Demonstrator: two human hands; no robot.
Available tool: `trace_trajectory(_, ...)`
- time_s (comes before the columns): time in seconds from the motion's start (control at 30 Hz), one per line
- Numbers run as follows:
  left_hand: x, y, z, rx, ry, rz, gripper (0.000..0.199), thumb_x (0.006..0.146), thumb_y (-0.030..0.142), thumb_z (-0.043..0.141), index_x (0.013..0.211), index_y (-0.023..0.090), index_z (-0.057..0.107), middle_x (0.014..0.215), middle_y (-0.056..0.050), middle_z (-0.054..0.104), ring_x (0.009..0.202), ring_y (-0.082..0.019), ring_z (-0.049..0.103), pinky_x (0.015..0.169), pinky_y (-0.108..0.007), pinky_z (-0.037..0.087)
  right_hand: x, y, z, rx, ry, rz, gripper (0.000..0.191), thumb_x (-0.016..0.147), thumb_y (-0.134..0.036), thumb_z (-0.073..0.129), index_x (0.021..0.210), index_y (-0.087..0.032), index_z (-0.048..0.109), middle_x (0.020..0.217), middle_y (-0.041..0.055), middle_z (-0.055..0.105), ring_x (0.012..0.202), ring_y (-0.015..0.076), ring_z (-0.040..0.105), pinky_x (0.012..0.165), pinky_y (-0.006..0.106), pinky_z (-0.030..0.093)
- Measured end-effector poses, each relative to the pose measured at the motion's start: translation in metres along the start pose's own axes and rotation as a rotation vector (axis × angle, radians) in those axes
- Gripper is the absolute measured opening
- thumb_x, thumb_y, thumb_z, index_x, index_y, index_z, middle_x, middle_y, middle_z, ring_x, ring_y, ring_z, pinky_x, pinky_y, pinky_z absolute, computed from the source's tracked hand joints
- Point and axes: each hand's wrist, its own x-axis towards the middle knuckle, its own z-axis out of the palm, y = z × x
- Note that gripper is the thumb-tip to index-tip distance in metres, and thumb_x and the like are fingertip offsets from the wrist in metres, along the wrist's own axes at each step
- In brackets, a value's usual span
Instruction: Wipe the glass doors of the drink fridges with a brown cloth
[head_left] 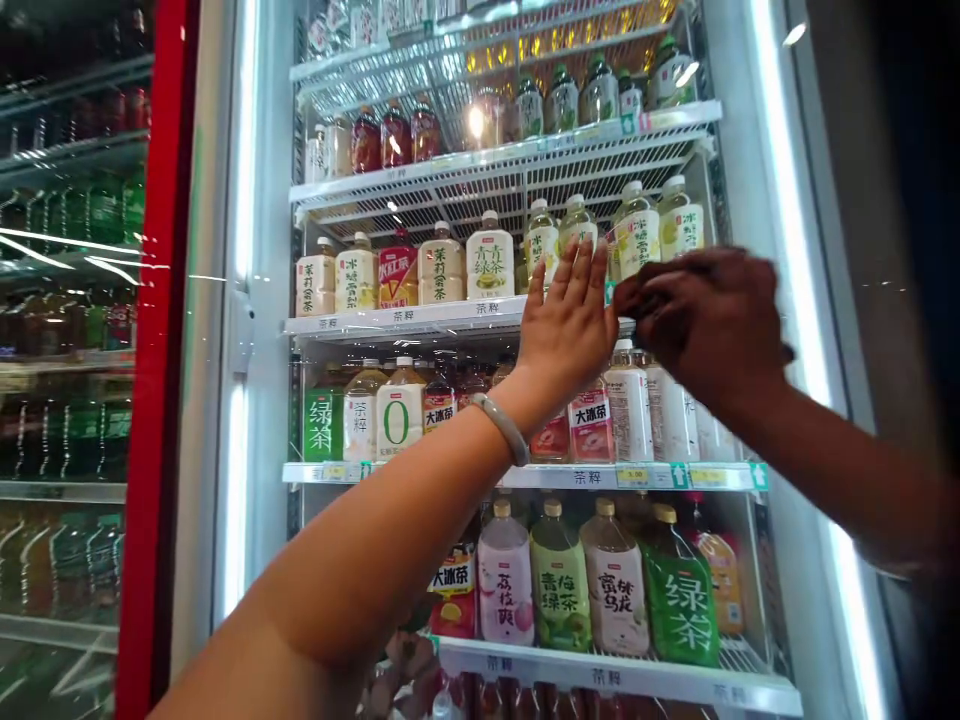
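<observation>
My left hand (568,318) lies flat on the glass door of a drinks fridge, fingers stretched upward and palm toward the glass. A pale bangle (501,428) circles that wrist. Just to its right, my right hand (712,325) is in shadow and slightly blurred, its fingers bent and pointing left. Something dark shows at its fingertips, but I cannot make out what it is. Behind the glass, bottles with pale yellow labels (637,228) stand near both hands. Below them, a red-labelled bottle (591,420) is partly covered by my left arm.
Several wire shelves carry bottled teas, among them a pink-labelled bottle (505,575) and a green bottle (681,590) lower down. Bright light strips (780,200) run along the fridge's sides. At the left, a red frame (161,360) borders another fridge with bottles. Reflections show on the glass.
</observation>
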Motion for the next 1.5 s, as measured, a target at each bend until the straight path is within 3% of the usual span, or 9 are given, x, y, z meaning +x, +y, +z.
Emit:
trace_trajectory(0.4, -0.08, -0.048, -0.035, -0.006, -0.123, -0.075, 0.068, 0.105, 0.033, 0.036, 0.168, 0.017, 0.015, 0.176, -0.008, 0.016, 0.164, -0.023, 0.008, 0.135, -0.053, 0.005, -0.009, -0.042, 0.009, -0.065, -0.054, 0.153, 0.03, 0.09, -0.032, 0.062, 0.116, -0.02, 0.072, 0.129, 0.0142, 0.064, 0.12, 0.0314, 0.05, 0.104, 0.049, 0.044)
trace_trajectory(0.57, -0.107, -0.054, -0.043, 0.018, -0.137, -0.039, 0.069, 0.103, 0.026, 0.038, 0.167, 0.013, 0.017, 0.174, -0.012, 0.019, 0.163, -0.026, 0.013, 0.134, -0.056, 0.009, -0.003, -0.093, 0.017, 0.035, -0.334, -0.103, 0.034, 0.094, -0.031, 0.058, 0.124, -0.023, 0.069, 0.136, 0.0122, 0.061, 0.13, 0.0313, 0.045, 0.118, 0.051, 0.035)
trace_trajectory(0.73, -0.118, -0.052, -0.046, 0.023, -0.134, -0.057, 0.064, 0.105, 0.026, 0.032, 0.166, 0.01, 0.019, 0.174, -0.011, 0.019, 0.163, -0.025, 0.014, 0.135, -0.053, 0.009, 0.027, -0.08, 0.022, 0.014, -0.374, -0.032, 0.035, 0.092, -0.03, 0.061, 0.125, -0.022, 0.069, 0.137, 0.0121, 0.061, 0.129, 0.0313, 0.046, 0.117, 0.05, 0.036)
trace_trajectory(0.87, -0.133, -0.05, -0.044, -0.001, -0.135, -0.077, 0.065, 0.106, 0.027, 0.032, 0.167, 0.011, 0.016, 0.175, -0.009, 0.017, 0.163, -0.024, 0.013, 0.135, -0.053, 0.011, -0.017, -0.091, 0.018, -0.037, -0.234, 0.14, 0.039, 0.095, -0.033, 0.056, 0.131, -0.022, 0.064, 0.146, 0.0141, 0.051, 0.136, 0.0341, 0.041, 0.118, 0.056, 0.036)
trace_trajectory(1.0, -0.149, -0.049, -0.042, -0.028, -0.147, -0.09, 0.067, 0.104, 0.026, 0.036, 0.167, 0.013, 0.017, 0.174, -0.009, 0.018, 0.163, -0.024, 0.012, 0.135, -0.054, 0.012, -0.057, -0.12, 0.016, 0.016, -0.334, -0.036, 0.045, 0.093, -0.031, 0.058, 0.137, -0.021, 0.06, 0.155, 0.015, 0.043, 0.148, 0.0369, 0.029, 0.122, 0.063, 0.032)
trace_trajectory(1.17, -0.158, -0.049, -0.043, -0.042, -0.15, -0.103, 0.068, 0.103, 0.026, 0.038, 0.166, 0.009, 0.019, 0.173, -0.011, 0.022, 0.163, -0.023, 0.013, 0.135, -0.053, 0.013, -0.006, -0.104, 0.025, 0.107, -0.525, -0.221, 0.038, 0.094, -0.02, 0.056, 0.129, -0.026, 0.067, 0.148, 0.0071, 0.056, 0.144, 0.0281, 0.041, 0.125, 0.051, 0.035)
trace_trajectory(1.27, -0.16, -0.049, -0.044, -0.039, -0.136, -0.116, 0.065, 0.104, 0.026, 0.036, 0.165, 0.009, 0.021, 0.173, -0.011, 0.021, 0.163, -0.023, 0.016, 0.135, -0.052, 0.013, 0.022, -0.08, 0.023, 0.064, -0.508, -0.091, 0.038, 0.094, -0.025, 0.058, 0.131, -0.021, 0.066, 0.148, 0.0134, 0.055, 0.141, 0.0354, 0.042, 0.121, 0.062, 0.033)
trace_trajectory(1.4, -0.16, -0.047, -0.042, -0.05, -0.104, -0.123, 0.065, 0.104, 0.026, 0.037, 0.165, 0.01, 0.022, 0.173, -0.009, 0.021, 0.162, -0.023, 0.017, 0.135, -0.051, 0.011, -0.02, -0.083, 0.007, -0.049, -0.349, 0.183, 0.045, 0.097, -0.037, 0.057, 0.138, -0.02, 0.061, 0.157, 0.0204, 0.044, 0.144, 0.0443, 0.037, 0.114, 0.075, 0.033)
trace_trajectory(1.5, -0.16, -0.045, -0.039, -0.07, -0.086, -0.144, 0.064, 0.104, 0.025, 0.036, 0.165, 0.013, 0.023, 0.173, -0.007, 0.023, 0.162, -0.022, 0.018, 0.135, -0.051, 0.009, -0.069, -0.108, 0.002, -0.048, -0.312, 0.103, 0.049, 0.095, -0.034, 0.061, 0.142, -0.023, 0.058, 0.163, 0.0166, 0.036, 0.151, 0.0401, 0.03, 0.119, 0.067, 0.036)
